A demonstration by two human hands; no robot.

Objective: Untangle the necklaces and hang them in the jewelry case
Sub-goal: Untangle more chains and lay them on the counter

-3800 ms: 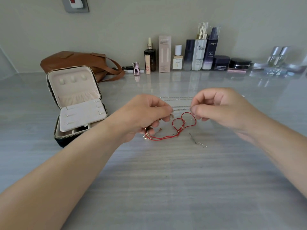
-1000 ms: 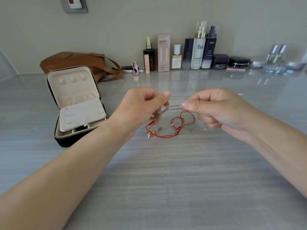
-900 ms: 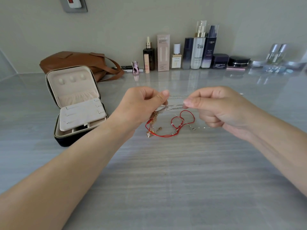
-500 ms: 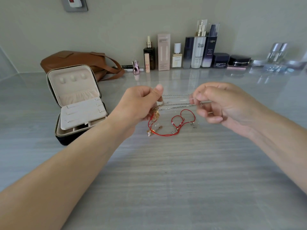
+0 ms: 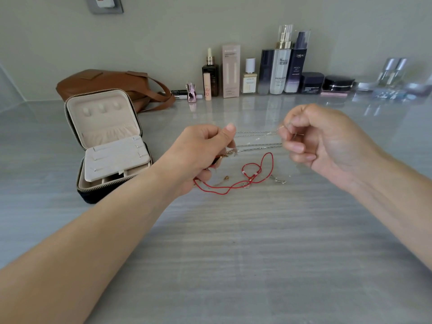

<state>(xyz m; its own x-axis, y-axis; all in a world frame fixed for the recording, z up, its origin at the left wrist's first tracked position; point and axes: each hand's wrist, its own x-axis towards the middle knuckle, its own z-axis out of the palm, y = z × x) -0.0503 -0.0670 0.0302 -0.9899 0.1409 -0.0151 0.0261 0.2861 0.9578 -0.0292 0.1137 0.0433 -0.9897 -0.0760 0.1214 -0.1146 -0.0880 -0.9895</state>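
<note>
Untangling step; nothing hung. Left hand [image 5: 201, 152] and right hand [image 5: 325, 141] each pinch silver chains [image 5: 257, 146], taut between them. Red cord necklace [image 5: 233, 187] trails on countertop [image 5: 233, 253]. Next: free 1 chain, carry to open jewelry case [image 5: 105, 127].

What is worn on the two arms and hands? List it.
Nothing worn shows. The left forearm and right forearm are bare to the frame edge, no sleeves. The left hand and right hand carry no gloves, rings, watch or bracelet in view. Visible nails are short and unpainted.
</note>
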